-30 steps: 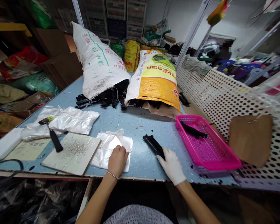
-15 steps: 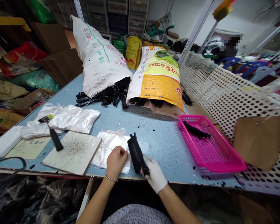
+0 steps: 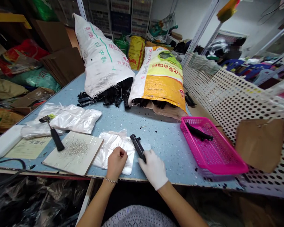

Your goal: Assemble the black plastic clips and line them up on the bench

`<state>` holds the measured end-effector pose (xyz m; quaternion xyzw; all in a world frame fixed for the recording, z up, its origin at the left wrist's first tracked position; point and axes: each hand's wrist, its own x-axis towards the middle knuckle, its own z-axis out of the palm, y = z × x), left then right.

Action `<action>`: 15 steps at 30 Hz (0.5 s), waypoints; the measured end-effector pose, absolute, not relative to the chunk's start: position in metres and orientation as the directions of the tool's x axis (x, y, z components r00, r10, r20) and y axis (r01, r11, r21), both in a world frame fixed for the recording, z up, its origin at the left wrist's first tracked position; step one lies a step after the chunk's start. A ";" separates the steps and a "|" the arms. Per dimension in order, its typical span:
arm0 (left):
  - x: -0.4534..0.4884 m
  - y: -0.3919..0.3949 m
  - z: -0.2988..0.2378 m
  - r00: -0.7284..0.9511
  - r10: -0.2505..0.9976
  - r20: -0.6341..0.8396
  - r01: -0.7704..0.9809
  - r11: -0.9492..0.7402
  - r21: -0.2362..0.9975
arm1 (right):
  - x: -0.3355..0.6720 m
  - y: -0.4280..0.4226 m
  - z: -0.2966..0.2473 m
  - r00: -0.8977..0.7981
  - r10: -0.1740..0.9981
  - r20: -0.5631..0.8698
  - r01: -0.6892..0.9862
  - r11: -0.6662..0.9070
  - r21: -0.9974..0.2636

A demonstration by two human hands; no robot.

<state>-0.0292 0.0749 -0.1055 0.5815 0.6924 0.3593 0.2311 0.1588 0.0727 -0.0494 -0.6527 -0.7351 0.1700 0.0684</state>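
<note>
The left hand (image 3: pixel 117 160) is bare and curled into a fist. It rests on a flat stack of clear plastic bags (image 3: pixel 112 145) close to the near edge of the counter (image 3: pixel 161 138). Whether its fingertips pinch the top bag cannot be told. The right hand (image 3: pixel 153 168) wears a white glove and is closed around the near end of a long black plastic part (image 3: pixel 137 145). This part lies low over the counter just right of the bags, its far end pointing away and a little to the left.

Left of the bags, a pale board (image 3: pixel 73 153) sprinkled with tiny metal bits sits along the near edge. A tool with a black handle (image 3: pixel 54 137) lies partly on the board's far left corner. Beyond it is a heap of more plastic bags (image 3: pixel 71 118).

Toward the right edge stands a pink basket (image 3: pixel 213 151) with one black part (image 3: pixel 198 131) inside. At the far side lie a white sack (image 3: pixel 101 60) and a yellow sack (image 3: pixel 162 78), mouths toward the person. Black parts (image 3: pixel 104 99) spill from the white sack. A white perforated panel (image 3: pixel 227 94) runs along the right edge.
</note>
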 end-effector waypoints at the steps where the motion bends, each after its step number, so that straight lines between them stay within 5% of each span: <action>1: -0.032 0.074 -0.106 -0.214 0.971 0.106 0.627 0.054 0.777 | 0.156 0.073 -0.048 -0.161 0.980 -0.118 0.943 0.118 -0.310; 8: -0.039 0.070 -0.109 -0.056 0.971 0.233 0.605 -0.152 0.782 | 0.166 0.074 -0.050 -0.228 0.967 0.114 0.920 0.252 -0.300; 15: -0.033 0.072 -0.116 -0.027 0.959 0.283 0.651 -0.199 0.733 | 0.170 0.033 -0.080 -0.239 0.969 0.060 0.911 0.245 -0.331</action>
